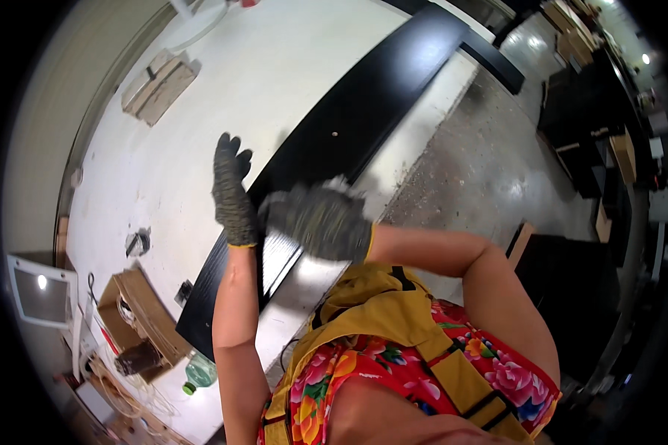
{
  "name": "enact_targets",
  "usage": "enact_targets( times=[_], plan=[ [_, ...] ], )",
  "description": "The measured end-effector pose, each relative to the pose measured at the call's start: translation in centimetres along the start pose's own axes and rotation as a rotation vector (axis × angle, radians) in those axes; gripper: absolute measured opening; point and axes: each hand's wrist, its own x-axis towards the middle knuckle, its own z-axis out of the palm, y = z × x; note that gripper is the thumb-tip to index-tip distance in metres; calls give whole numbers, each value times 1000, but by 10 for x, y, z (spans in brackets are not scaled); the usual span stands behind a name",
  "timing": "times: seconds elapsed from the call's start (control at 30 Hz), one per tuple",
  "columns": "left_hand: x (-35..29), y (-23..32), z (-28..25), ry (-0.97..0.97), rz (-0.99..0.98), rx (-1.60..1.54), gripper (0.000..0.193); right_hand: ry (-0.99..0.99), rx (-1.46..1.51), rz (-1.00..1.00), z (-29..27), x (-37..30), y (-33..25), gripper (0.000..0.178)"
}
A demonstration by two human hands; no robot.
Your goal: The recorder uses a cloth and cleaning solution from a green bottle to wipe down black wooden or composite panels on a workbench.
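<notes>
In the head view, a long black board (334, 111) is lying on a slant across a white table (274, 81). One end is pointing to the lower left, and the other is reaching to the upper right. A short black board (495, 68) is sticking out by that far end.

The gloved left hand (234, 182) is hanging over the table, just left of the long board. Its fingers are stretching out straight and are not curling around anything. The gloved right hand (315, 222) is crossing over the long board, near the left wrist. It is looking blurry, so I cannot tell if it is gripping or touching. Something pale (339, 182) is showing by its fingers, too blurry to name.

A wood block (158, 87) is sitting at the upper left. A brown box (163, 322) is standing at the lower left, with a green-capped bottle (199, 373) lying near it. A grey floor (490, 156) is showing on the right.
</notes>
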Motion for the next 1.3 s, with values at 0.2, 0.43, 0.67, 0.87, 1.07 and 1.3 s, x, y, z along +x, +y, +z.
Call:
enact_targets(
  times=[0.2,0.43,0.67,0.87,1.07,1.3],
  plan=[
    [-1,0,-13,-336,108,290,44,146,-126,19,-1,-21,23,37],
    [-13,12,-5,-226,-66,386,44,315,-278,485,-62,-19,245,77],
    [-5,22,6,-112,-248,492,40,313,-623,853,-111,-62,466,59],
    [1,20,4,-128,-261,394,37,246,-587,737,-114,-54,463,55],
    [0,21,-2,-155,-196,558,39,324,-129,-195,-40,-10,248,52],
    [-4,26,-3,-191,-138,663,41,182,-133,-32,-61,-10,216,45]
  ],
)
